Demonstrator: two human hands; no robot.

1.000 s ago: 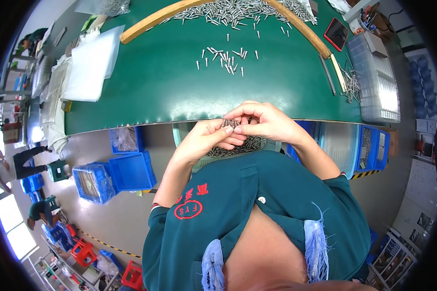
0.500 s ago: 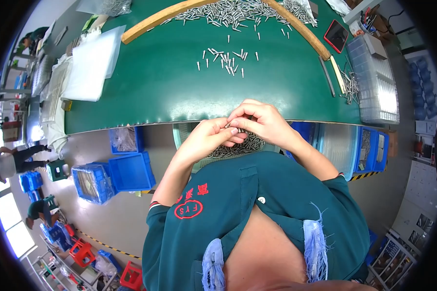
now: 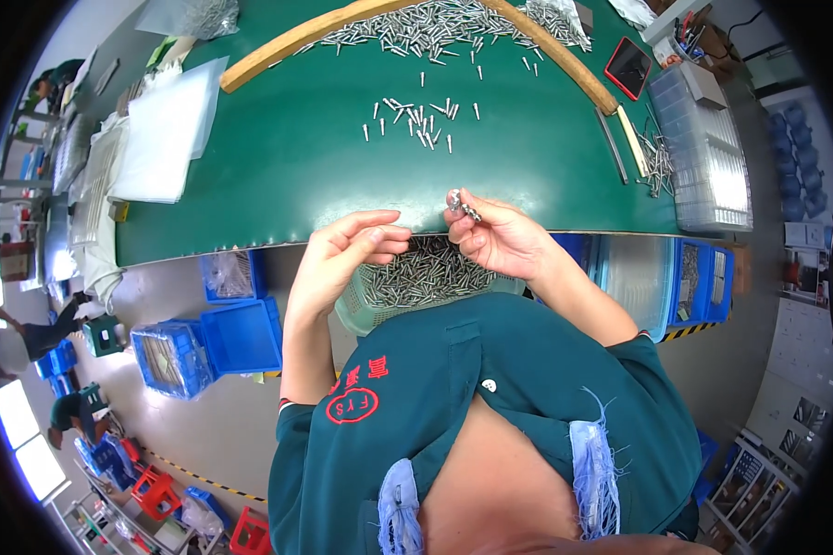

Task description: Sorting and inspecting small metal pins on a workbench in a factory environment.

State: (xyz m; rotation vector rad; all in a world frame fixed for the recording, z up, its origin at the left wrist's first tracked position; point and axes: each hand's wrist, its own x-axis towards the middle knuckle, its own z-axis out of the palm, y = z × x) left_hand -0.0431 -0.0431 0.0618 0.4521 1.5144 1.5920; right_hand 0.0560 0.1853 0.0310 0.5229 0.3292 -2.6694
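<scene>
My right hand [image 3: 502, 239] is closed on several small metal pins [image 3: 470, 213], held between thumb and fingers at the table's near edge. Some of the pins poke out past the fingertips. To its left, my left hand [image 3: 350, 252] is apart from it, with loosely bent fingers and no visible thing in it. Below both hands, a light green basket [image 3: 354, 310] in front of my body holds a heap of similar, darker-looking metal pins [image 3: 426, 276]. A loose group of silver pins [image 3: 420, 120] lies on the green table [image 3: 287, 176] beyond my hands.
A large pile of pins [image 3: 426, 30] lies at the back behind wooden strips [image 3: 565, 57]. Plastic sheets [image 3: 162, 139] lie left; a red-edged phone [image 3: 628, 67] and clear trays [image 3: 703, 153] are at right. Blue bins [image 3: 241, 333] stand below left. Other people are far left.
My hands were together over the basket and have come apart. The left moved left, while the right lifted pins into view. The basket's heap shows more fully, and the view has shifted slightly.
</scene>
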